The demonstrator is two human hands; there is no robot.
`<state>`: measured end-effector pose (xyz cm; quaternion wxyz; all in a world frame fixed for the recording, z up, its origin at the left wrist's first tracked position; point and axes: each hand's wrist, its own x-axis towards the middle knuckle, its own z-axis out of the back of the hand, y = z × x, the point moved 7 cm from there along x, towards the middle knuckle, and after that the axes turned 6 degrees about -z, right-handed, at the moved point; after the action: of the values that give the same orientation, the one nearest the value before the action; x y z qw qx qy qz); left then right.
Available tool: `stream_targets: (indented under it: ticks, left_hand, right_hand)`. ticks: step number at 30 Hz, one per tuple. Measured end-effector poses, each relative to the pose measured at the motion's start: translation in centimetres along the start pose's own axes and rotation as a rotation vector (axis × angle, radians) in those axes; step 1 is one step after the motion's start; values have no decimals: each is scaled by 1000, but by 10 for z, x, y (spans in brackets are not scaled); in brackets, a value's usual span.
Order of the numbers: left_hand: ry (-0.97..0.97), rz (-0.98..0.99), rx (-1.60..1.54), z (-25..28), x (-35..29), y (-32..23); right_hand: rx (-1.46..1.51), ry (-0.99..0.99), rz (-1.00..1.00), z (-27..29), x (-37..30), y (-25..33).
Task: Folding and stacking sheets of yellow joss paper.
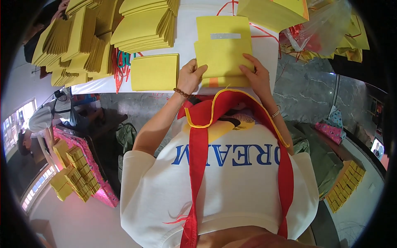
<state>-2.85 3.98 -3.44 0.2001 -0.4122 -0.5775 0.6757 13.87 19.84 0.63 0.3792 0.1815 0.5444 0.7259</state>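
Note:
On the white table in front of me lies a stack of yellow paper sheets (223,53), with a grey strip across its upper part and an orange patch at its near edge. My left hand (191,76) grips its left edge, thumb on top and fingers curled at the side. At the right edge, my right hand (256,74) holds the sheets between thumb and fingers. Left of my left hand rests a separate yellow paper bundle (154,72).
Tall yellow paper stacks (144,29) crowd the table's left. Scissors with teal handles (123,59) lie beside red ties (119,74). Another yellow stack (271,14) and a clear plastic bag (320,35) sit at the far right. Another person (45,118) is at the left beside more yellow bundles (78,167).

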Motion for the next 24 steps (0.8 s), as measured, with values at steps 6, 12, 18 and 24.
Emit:
stream_targets:
  ticks: [6,12,18,24]
  left_hand:
    - [-79,-99,-98,0,6,8]
    - [-145,-149,17,1,6,-4]
    - [-156,-128,130,4,-3,-24]
    - [-282,-898,947,-16,-25,-102]
  right_hand:
    - [11,96,-214,-6,1,-6]
    - [12,-40,-90,-3,4,-4]
    - [-96,-42,-97,-2,6,0]
    - [-41,23,-191,-6,6,-6]
